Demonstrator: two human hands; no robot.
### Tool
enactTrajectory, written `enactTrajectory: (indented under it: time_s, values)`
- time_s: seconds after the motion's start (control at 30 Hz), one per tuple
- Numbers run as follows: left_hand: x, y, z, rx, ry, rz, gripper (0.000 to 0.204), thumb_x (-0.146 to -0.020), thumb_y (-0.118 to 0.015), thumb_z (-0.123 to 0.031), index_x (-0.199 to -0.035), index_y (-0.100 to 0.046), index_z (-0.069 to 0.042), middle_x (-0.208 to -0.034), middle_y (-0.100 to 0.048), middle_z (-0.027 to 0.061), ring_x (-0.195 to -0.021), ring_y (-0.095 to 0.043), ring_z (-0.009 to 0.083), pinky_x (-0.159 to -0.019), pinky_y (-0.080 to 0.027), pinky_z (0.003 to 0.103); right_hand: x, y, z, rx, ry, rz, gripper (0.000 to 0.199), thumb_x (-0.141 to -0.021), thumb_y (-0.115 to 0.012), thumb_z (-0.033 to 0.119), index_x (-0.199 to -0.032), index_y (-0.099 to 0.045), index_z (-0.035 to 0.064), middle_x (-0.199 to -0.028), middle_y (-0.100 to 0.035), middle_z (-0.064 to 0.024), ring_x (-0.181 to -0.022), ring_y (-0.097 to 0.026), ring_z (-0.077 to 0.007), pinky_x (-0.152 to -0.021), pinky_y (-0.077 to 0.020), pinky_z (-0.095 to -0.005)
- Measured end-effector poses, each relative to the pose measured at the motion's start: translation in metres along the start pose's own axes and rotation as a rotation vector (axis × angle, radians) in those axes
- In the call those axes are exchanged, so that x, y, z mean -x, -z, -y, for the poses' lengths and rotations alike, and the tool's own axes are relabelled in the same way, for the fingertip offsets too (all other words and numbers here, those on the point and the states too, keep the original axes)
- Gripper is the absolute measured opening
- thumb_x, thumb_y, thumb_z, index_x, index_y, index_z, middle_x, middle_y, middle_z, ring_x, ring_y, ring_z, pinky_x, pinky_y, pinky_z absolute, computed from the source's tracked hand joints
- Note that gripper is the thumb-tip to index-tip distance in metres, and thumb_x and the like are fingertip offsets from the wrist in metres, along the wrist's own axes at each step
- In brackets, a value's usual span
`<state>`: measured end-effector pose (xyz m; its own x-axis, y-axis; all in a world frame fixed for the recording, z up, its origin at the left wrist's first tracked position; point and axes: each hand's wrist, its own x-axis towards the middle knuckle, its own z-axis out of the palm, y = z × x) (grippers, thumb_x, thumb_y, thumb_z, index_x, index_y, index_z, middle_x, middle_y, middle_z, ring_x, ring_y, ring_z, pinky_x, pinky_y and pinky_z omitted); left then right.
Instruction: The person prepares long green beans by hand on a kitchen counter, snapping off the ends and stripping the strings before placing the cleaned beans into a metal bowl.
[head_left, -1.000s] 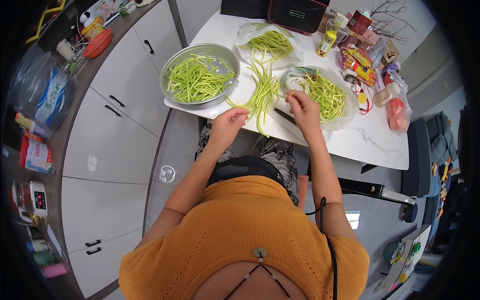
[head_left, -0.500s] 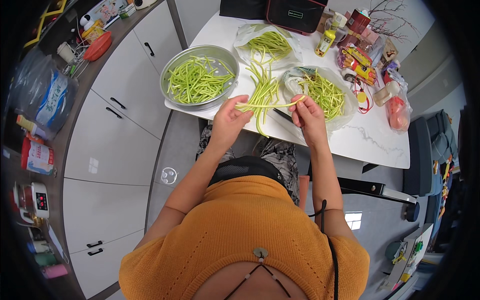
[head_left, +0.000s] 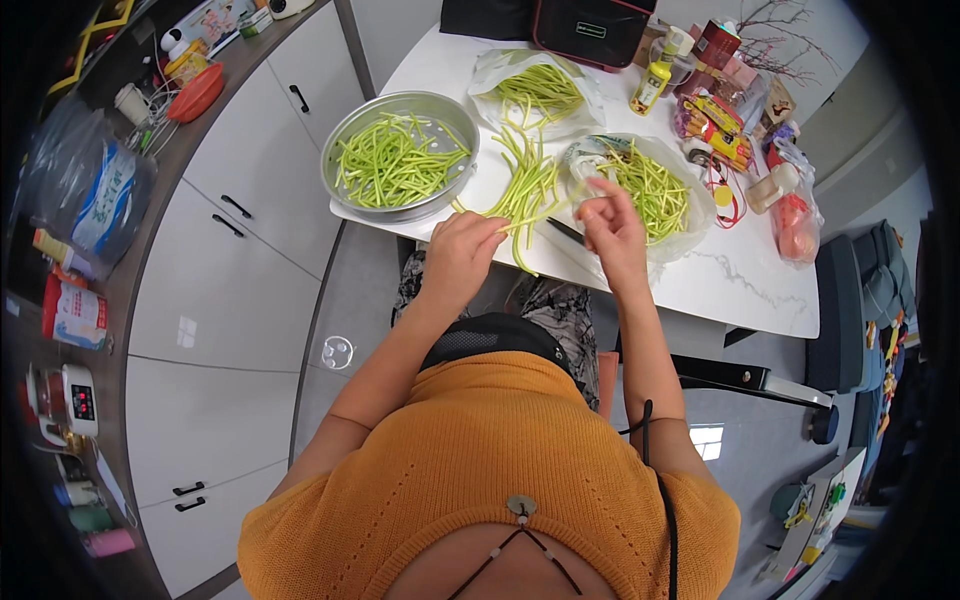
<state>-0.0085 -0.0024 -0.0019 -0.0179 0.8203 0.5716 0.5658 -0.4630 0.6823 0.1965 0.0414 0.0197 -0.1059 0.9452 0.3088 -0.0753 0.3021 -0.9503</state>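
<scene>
**Stem now bridged between both hands**

Since half a second ago your right hand (head_left: 612, 232) has lifted off the right-hand bag and pulled the green stem (head_left: 540, 212) out level; your left hand (head_left: 462, 250) has barely shifted.

- Stem: long axis runs left-right, slightly uphill toward the right. It hangs over the loose pile of stems (head_left: 528, 180) on the white table (head_left: 720, 285), near the front edge.
- Grip: left fingers pinched shut on the left end, right fingertips pinched on the right end. Neither hand is free.
- Metal bowl (head_left: 400, 155) of cut pieces lies up-left of the stem, so your left hand is the nearer one.
- Right bag of stems (head_left: 655, 185) sits just past your right hand; the far bag (head_left: 540, 88) is behind the pile.
</scene>
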Motion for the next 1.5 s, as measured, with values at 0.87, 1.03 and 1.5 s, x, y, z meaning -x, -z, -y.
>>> enactTrajectory:
  time_s: [0.87, 1.03, 1.5]
  values:
    - [0.008, -0.012, -0.007, -0.196, -0.114, -0.01, 0.019, -0.076, -0.068, -0.017, -0.093, -0.067, -0.007, -0.074, -0.064, 0.0122, -0.075, -0.061, 0.0292, -0.075, -0.048, 0.037, 0.009, -0.029, -0.007, 0.205, 0.102, 0.203, 0.007, -0.085, -0.058, 0.004, -0.088, -0.061, -0.0008, -0.073, -0.058, -0.0045, -0.056, -0.056, -0.009, -0.052, -0.0461, -0.021]
    - [0.005, -0.014, -0.012, -0.2, -0.162, -0.004, 0.018, -0.077, -0.066, -0.016, -0.092, -0.065, -0.006, -0.072, -0.063, 0.0129, -0.072, -0.061, 0.0313, -0.075, -0.049, 0.037, 0.012, -0.034, -0.01, -0.098, -0.132, 0.122, 0.013, -0.088, -0.056, 0.008, -0.093, -0.06, -0.0027, -0.071, -0.057, -0.0021, -0.059, -0.055, -0.0063, -0.056, -0.0485, -0.0197]
    - [0.001, -0.018, -0.014, 0.214, 0.153, 0.062, 0.02, -0.086, -0.054, -0.015, -0.101, -0.059, -0.003, -0.077, -0.062, 0.0166, -0.071, -0.06, 0.0327, -0.065, -0.047, 0.037, -0.004, -0.027, -0.001, -0.243, -0.31, 0.036, 0.014, -0.088, -0.058, 0.013, -0.096, -0.06, 0.001, -0.079, -0.06, -0.0025, -0.067, -0.059, -0.0084, -0.058, -0.0513, -0.0197]
